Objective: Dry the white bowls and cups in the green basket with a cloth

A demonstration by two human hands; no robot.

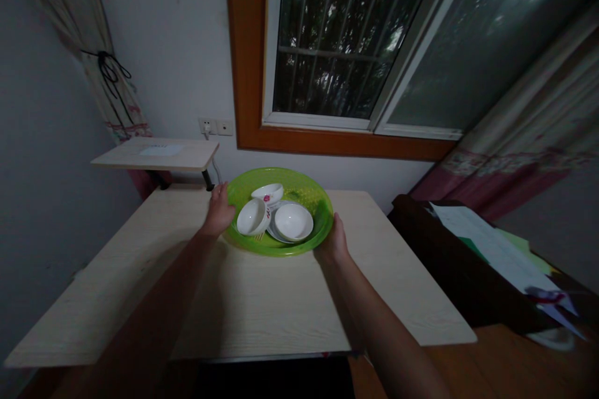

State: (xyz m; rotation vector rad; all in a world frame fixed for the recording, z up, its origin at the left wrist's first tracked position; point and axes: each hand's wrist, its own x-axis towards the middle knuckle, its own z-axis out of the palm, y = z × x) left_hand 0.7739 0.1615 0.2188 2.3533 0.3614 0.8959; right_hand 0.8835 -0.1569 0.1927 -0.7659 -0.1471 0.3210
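Your left hand [219,210] grips the left rim of the green basin [279,251], fingers over the edge. Your right hand [336,240] holds the right side of the same basin, palm against the outer wall, some fingers hidden. Both hands full with the basin, one each side. Basin is over the far part of the pale wooden table [276,299], near the wall; can't tell if its base touches the tabletop. Inside it: a white bowl with a pink flower [268,194] toward the back, tilted; a second bowl [253,217] at left, tipped on its side; a third bowl [294,222] at right, opening up, on a plate [275,234]. Small raised shelf [182,156] at the table's far left corner, white paper [161,150] on top. Socket [207,126] with a plug on the wall behind. Window [346,37] above. Papers [486,249] on dark furniture [433,262] to your right.
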